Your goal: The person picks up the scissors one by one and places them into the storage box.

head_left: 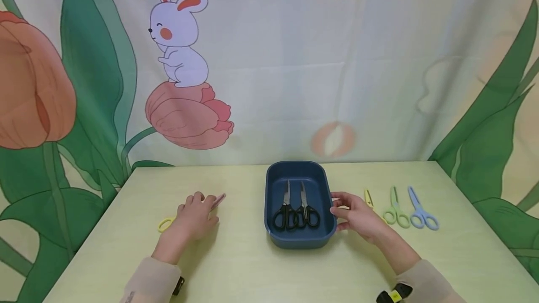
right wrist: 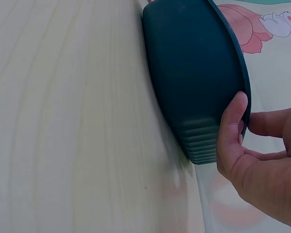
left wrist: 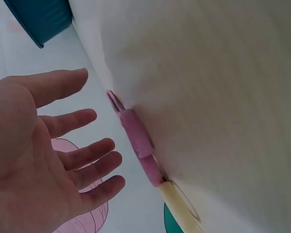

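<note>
A dark blue tray [head_left: 273,186] stands mid-table with two black-handled scissors [head_left: 296,213] lying inside it. My right hand [head_left: 355,216] rests against the tray's right side. In the right wrist view the thumb [right wrist: 233,121] lies on the tray's [right wrist: 194,73] outer wall and a fingertip touches the rim. My left hand [head_left: 195,214] hovers flat over a pair of scissors with a pink blade cover [head_left: 219,199] and a yellow handle [head_left: 165,224]. In the left wrist view that hand [left wrist: 63,155] is spread open just above the pink cover [left wrist: 136,141], gripping nothing.
To the right of the tray lie yellow scissors [head_left: 369,198], green scissors [head_left: 396,210] and blue scissors [head_left: 422,213] in a row. A printed backdrop [head_left: 269,60] hangs behind the table's far edge.
</note>
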Tool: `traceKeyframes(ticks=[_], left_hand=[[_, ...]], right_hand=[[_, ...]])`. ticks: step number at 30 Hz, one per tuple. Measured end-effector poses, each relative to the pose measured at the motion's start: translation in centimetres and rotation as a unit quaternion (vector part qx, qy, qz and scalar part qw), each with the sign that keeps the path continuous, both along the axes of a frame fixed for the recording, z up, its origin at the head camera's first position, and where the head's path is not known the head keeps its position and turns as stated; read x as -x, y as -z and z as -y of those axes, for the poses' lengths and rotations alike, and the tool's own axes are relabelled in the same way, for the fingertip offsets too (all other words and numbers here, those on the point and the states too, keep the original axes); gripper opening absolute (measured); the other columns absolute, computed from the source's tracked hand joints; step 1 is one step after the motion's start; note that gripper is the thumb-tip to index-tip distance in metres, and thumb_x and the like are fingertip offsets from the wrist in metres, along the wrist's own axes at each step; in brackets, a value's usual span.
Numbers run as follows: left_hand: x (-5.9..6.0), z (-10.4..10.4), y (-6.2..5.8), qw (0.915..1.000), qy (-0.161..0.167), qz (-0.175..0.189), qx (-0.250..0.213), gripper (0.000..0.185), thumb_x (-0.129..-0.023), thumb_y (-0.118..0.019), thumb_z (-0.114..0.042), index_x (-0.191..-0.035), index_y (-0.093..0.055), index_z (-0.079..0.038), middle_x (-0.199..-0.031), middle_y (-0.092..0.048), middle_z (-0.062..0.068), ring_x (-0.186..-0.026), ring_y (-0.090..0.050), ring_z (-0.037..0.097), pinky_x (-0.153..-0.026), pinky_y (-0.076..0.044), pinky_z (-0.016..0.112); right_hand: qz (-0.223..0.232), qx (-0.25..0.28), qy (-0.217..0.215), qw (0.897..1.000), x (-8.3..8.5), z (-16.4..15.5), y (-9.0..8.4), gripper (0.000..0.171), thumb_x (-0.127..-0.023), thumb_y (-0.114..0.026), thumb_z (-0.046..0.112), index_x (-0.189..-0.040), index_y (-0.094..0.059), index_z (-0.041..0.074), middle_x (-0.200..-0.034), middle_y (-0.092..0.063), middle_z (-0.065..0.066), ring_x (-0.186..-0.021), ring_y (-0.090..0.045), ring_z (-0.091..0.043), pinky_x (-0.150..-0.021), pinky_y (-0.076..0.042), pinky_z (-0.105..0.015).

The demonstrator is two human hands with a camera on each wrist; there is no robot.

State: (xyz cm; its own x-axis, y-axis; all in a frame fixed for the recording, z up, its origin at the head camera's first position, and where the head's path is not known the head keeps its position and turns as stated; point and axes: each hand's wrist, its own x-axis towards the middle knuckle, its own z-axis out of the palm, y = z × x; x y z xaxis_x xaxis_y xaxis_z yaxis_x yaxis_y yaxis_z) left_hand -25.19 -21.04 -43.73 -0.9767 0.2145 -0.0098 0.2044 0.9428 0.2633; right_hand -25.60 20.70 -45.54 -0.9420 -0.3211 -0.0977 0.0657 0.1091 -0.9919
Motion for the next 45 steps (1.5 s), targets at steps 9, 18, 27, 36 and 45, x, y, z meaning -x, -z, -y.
traceKeyframes(ticks=[9,18,27,36,45], left_hand=[[0.0,0.3,0.5,0.9987,0.012,0.02,0.045,0.04,-0.102,-0.06,-0.017,-0.137,-0.056,0.002,-0.125,-0.05,0.024,-0.116,-0.047,0.044,-0.092,-0.039,0.064],[0.4,-0.1,0.4,0.9974,0.022,0.039,0.057,0.043,-0.099,-0.062,-0.025,-0.132,-0.061,0.003,-0.123,-0.053,0.023,-0.117,-0.05,0.042,-0.097,-0.036,0.066],[1.2,-1.3,0.5,0.9978,0.02,0.045,0.043,0.046,-0.098,-0.065,-0.029,-0.13,-0.061,0.005,-0.121,-0.051,0.026,-0.113,-0.051,0.042,-0.098,-0.04,0.063],[1.6,-1.9,0.6,0.9974,0.022,0.043,0.053,0.063,-0.098,-0.067,-0.03,-0.145,-0.05,0.007,-0.133,-0.048,0.032,-0.122,-0.048,0.047,-0.104,-0.04,0.06],[0.8,-1.3,0.4,0.9965,0.015,0.067,0.047,0.056,-0.095,-0.075,-0.026,-0.141,-0.053,-0.001,-0.125,-0.048,0.029,-0.12,-0.047,0.045,-0.097,-0.044,0.063]], right_hand=[[0.004,-0.005,0.004,1.0,0.1,-0.1,0.2,0.049,-0.106,-0.05,-0.001,-0.151,-0.036,-0.009,-0.117,-0.047,-0.022,-0.087,-0.059,-0.024,-0.067,-0.059,-0.035],[0.003,-0.003,0.001,1.0,-0.1,0.1,-0.1,0.051,-0.106,-0.052,0.001,-0.152,-0.034,-0.01,-0.119,-0.047,-0.022,-0.088,-0.058,-0.024,-0.068,-0.059,-0.035],[0.008,-0.01,0.007,1.0,0.0,0.1,0.1,0.049,-0.105,-0.051,-0.001,-0.151,-0.037,-0.009,-0.118,-0.048,-0.022,-0.088,-0.059,-0.025,-0.069,-0.059,-0.035],[0.007,-0.007,0.006,1.0,0.0,0.1,0.2,0.048,-0.105,-0.051,-0.001,-0.151,-0.037,-0.009,-0.115,-0.048,-0.02,-0.088,-0.059,-0.025,-0.068,-0.059,-0.034],[0.008,-0.014,0.015,1.0,-0.1,0.1,0.0,0.048,-0.105,-0.051,0.0,-0.151,-0.038,-0.008,-0.117,-0.048,-0.021,-0.088,-0.059,-0.025,-0.069,-0.059,-0.035]])
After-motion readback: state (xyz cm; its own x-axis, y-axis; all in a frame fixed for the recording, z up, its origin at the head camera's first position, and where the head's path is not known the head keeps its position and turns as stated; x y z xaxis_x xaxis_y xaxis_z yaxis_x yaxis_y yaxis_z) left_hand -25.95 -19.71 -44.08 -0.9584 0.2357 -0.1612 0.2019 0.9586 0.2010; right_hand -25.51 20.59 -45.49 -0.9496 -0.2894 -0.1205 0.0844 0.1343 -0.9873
